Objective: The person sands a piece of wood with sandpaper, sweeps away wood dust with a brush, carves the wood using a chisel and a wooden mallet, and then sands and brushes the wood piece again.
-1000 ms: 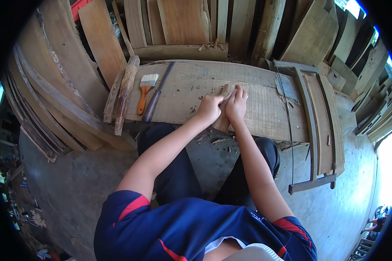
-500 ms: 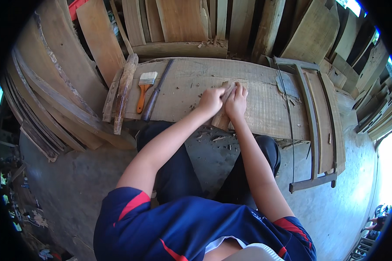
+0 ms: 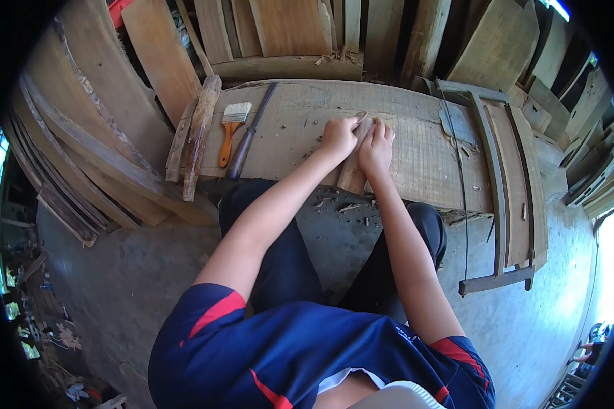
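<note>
A short, narrow piece of wood [image 3: 351, 176] lies on the broad plank bench, its near end by the front edge. My right hand [image 3: 376, 153] is closed over its right side, fingers pointing away from me. Just left of it, my left hand [image 3: 339, 140] is closed in a fist with the thumb toward the wood. A small brownish thing [image 3: 361, 116] shows at the left thumb and forefinger; its kind is too small to make out. Left of the hands lie a flat paintbrush [image 3: 231, 136] with an orange handle and a long dark chisel-like tool [image 3: 251, 133].
A rough stick [image 3: 201, 136] lies across the left end of the bench plank [image 3: 293, 102]. A wooden frame saw [image 3: 488, 163] rests at the right end. Boards [image 3: 290, 27] lean along the back and left. Wood chips [image 3: 351, 206] lie near the front edge, above the concrete floor [image 3: 177, 266].
My hands were pressed together over the piece of wood; now a gap shows between them, with more of the wood visible. The whole view has shifted slightly.
</note>
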The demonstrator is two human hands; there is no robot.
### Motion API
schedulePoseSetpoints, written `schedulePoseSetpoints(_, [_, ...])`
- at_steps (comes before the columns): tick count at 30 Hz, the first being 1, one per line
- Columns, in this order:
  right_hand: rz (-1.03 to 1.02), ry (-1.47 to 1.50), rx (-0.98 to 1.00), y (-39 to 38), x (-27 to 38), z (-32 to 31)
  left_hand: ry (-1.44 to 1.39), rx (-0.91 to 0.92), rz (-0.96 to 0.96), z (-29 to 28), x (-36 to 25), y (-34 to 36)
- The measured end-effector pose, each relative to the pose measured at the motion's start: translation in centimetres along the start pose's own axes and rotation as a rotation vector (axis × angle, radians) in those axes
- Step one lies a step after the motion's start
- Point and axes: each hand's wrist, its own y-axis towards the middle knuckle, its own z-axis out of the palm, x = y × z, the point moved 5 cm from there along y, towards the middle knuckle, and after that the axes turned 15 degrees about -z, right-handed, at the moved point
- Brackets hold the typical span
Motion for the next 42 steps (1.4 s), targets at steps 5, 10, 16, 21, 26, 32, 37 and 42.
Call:
schedulePoseSetpoints(5, [-0.005,-0.044,-0.009,-0.3,-1.1,-0.9,0.001,0.109,0.041,0.2,0.5,-4.8])
schedulePoseSetpoints(10, [-0.037,-0.055,0.030,-0.3,0.0,-0.4,0.023,0.034,0.061,-0.6,0.3,-3.7])
schedulePoseSetpoints(16, [-0.028,-0.080,0.019,-0.4,-0.7,-0.6,-0.040,-0.012,0.070,-0.2,-0.5,-3.4])
schedulePoseSetpoints(21, [-0.025,-0.080,0.014,-0.2,-0.8,-1.0,-0.013,0.061,0.131,-0.6,-0.3,-5.9])
schedulePoseSetpoints(26, [-0.038,-0.056,0.017,-0.1,0.1,-0.1,0.062,0.009,-0.016,0.3,-0.3,-0.9])
schedulePoseSetpoints(32, [-0.008,-0.069,0.025,-0.5,-0.7,-1.0,-0.067,0.103,0.079,-1.1,-0.1,-6.8])
schedulePoseSetpoints(37, [-0.054,-0.041,0.023,-0.1,0.2,-0.1,0.013,0.010,0.098,-0.6,0.0,-2.0])
schedulePoseSetpoints(42, [-0.030,-0.059,0.018,-0.3,-0.5,-0.3,-0.029,0.022,0.043,-0.2,0.8,-4.7])
